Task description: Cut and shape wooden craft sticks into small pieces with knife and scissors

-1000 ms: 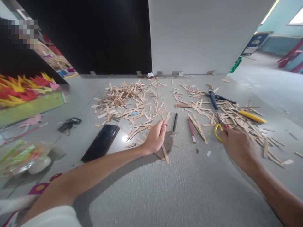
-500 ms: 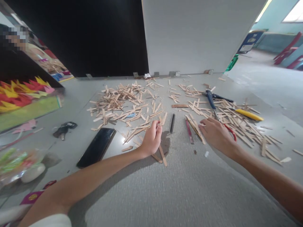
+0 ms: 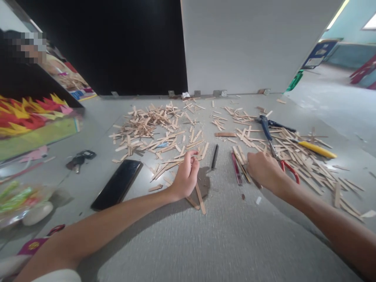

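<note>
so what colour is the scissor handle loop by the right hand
Red; the scissor handle loop shows best in the head view.

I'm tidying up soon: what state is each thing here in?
phone, flat, screen dark
scissors, blades shut, lying among the sticks
black pen, lying flat
sticks, loose, scattered
left hand, fingers curled, hold unclear
right hand, palm down on sticks, hold unclear

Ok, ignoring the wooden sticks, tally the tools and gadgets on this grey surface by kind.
Phone: 1
Pen-shaped items: 2
Bunch of keys: 1
Handled tools: 3 (blue, red, yellow)
Total: 7
</note>
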Motion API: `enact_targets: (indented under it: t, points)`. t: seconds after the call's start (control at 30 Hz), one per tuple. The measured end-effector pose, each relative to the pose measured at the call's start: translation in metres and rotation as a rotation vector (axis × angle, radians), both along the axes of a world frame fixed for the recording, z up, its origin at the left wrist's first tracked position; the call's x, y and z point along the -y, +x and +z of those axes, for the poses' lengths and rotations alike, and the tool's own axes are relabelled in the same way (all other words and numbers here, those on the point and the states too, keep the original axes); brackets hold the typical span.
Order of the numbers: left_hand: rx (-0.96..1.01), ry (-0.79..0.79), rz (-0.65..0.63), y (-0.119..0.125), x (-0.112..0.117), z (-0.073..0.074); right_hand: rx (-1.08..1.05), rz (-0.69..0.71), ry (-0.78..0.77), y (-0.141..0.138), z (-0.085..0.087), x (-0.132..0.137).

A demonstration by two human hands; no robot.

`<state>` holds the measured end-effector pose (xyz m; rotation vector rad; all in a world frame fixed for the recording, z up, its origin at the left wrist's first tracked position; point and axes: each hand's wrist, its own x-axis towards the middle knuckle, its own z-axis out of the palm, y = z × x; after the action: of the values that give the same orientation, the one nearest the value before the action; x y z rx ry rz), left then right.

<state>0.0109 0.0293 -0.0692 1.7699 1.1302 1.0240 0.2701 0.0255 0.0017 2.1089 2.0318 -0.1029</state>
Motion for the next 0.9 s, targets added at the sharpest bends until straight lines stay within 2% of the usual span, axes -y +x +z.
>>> enact_targets:
  t: [0.07, 0.13, 0.17, 0.23, 0.27, 0.33, 0.4, 0.53, 0.7, 0.9]
  points:
    - [0.005, 0.015, -0.017, 0.000, 0.000, 0.001, -0.027, -0.001, 0.063, 0.002, 0.001, -0.001]
    - [0.012, 0.030, -0.044, 0.000, 0.000, 0.001, -0.205, 0.038, 0.264, 0.001, -0.001, 0.001]
    - [0.015, 0.034, -0.061, 0.000, 0.000, 0.001, -0.369, 0.070, 0.412, -0.002, -0.003, 0.003]
    - [0.020, 0.030, -0.100, 0.000, 0.000, 0.002, -0.832, 0.119, 0.710, -0.011, -0.011, 0.010]
    - [0.022, 0.023, -0.118, 0.000, 0.000, 0.002, -1.036, 0.118, 0.765, -0.018, -0.018, 0.015]
    - [0.026, 0.009, -0.142, 0.000, 0.000, 0.002, -1.319, 0.092, 0.709, -0.032, -0.033, 0.026]
    - [0.031, 0.005, -0.153, -0.001, 0.002, 0.002, -1.478, 0.097, 0.665, -0.045, -0.048, 0.037]
    - [0.061, 0.005, -0.167, 0.000, 0.004, 0.001, -1.484, 0.172, 0.570, -0.053, -0.065, 0.049]
    - [0.081, 0.001, -0.184, 0.000, 0.004, 0.002, -1.390, 0.214, 0.591, -0.048, -0.065, 0.051]
    - [-0.001, 0.065, -0.124, -0.003, 0.005, 0.003, -1.380, 0.159, 0.588, -0.048, -0.064, 0.049]
